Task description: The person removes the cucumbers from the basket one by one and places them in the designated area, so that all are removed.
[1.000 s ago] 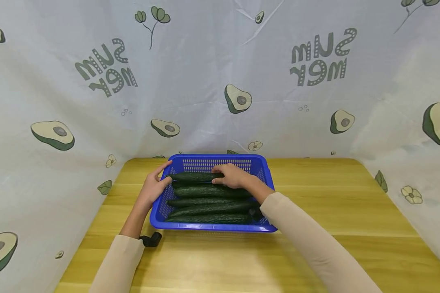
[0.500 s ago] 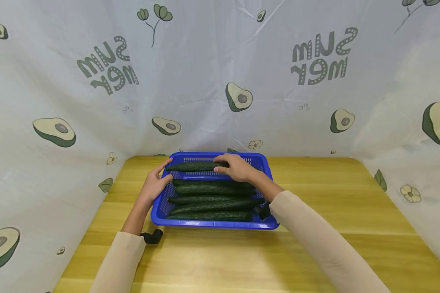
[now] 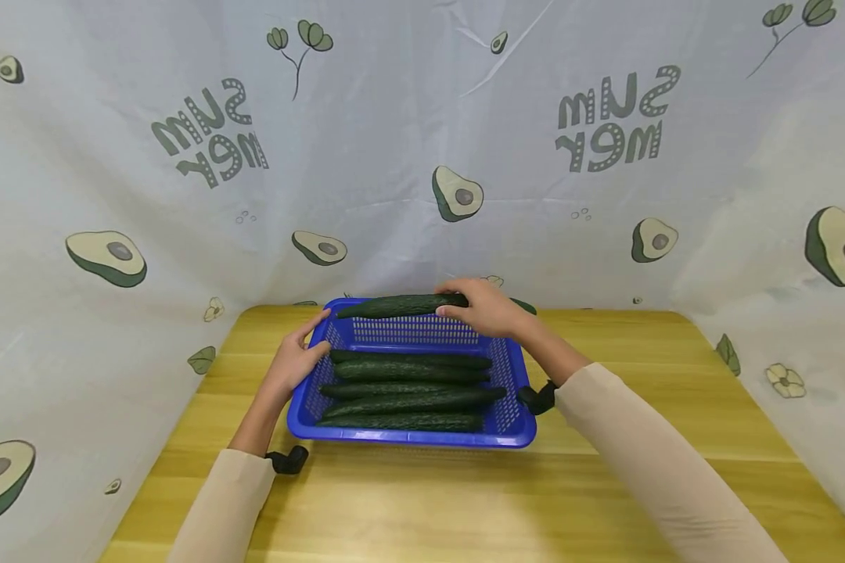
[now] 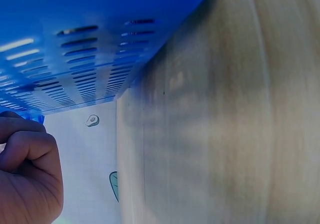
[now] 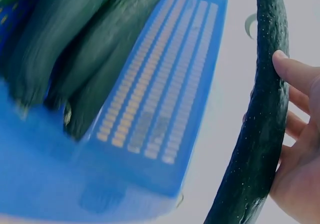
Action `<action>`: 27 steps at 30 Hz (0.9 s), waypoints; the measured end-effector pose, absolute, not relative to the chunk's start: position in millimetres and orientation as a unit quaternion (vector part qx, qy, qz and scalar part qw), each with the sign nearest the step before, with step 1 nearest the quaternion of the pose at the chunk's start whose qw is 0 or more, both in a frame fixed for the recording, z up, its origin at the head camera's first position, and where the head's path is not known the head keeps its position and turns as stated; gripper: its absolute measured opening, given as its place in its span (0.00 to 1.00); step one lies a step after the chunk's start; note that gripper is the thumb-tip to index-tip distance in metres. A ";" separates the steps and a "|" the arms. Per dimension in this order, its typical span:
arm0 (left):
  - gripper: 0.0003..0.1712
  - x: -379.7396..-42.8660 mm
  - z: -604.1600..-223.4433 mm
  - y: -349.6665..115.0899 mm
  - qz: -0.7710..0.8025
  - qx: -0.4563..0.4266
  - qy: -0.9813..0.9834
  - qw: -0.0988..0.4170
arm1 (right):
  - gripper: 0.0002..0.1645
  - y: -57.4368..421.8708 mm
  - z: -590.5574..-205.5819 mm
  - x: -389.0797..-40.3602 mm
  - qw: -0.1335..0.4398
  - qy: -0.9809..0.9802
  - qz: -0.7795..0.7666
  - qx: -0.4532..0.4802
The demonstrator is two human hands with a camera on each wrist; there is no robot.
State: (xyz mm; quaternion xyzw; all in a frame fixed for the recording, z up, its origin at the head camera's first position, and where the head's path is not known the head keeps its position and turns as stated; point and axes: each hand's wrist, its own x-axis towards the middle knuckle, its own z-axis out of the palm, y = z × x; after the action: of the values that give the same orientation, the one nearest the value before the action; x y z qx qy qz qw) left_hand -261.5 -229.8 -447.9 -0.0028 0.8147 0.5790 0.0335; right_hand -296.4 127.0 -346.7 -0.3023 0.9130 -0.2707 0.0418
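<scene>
A long dark green cucumber (image 3: 394,306) is raised level over the back rim of a blue plastic basket (image 3: 411,439). My right hand (image 3: 491,309) grips it near its right end. In the right wrist view the thumb lies along one side of the cucumber (image 5: 265,124) and the fingers wrap behind it. Several more cucumbers (image 3: 411,369) lie side by side in the front and middle of the basket. My left hand (image 3: 294,361) holds the basket's left rim, thumb over the inner side. Its curled fingers (image 4: 32,149) show beside the basket wall in the left wrist view.
The basket stands on a wooden table (image 3: 605,438) near its back edge. Behind it hangs a pale curtain (image 3: 387,141) printed with avocados. A black wrist mount (image 3: 537,399) on my right arm sits by the basket's right rim, another (image 3: 288,460) on my left arm.
My right hand has lifted the cucumber out of the back of the basket, up and slightly right. The left hand stays on the rim.
</scene>
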 end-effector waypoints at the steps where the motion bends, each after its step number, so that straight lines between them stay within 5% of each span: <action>1: 0.39 -261.5 -448.7 -229.1 0.580 -0.004 0.814 0.032 | 0.28 132.1 -346.6 -295.9 0.038 0.915 -0.268 -0.299; 27: 0.39 -261.1 -445.6 -230.7 0.571 0.002 0.819 0.047 | 0.31 263.8 -360.8 -271.8 0.031 0.938 -0.263 -0.223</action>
State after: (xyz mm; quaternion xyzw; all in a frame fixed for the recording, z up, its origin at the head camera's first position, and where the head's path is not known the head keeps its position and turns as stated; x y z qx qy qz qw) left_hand -261.1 -230.7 -445.6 0.0018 0.8193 0.5714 0.0473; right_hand -271.8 263.8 -360.8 -0.2228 0.9381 -0.2635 0.0309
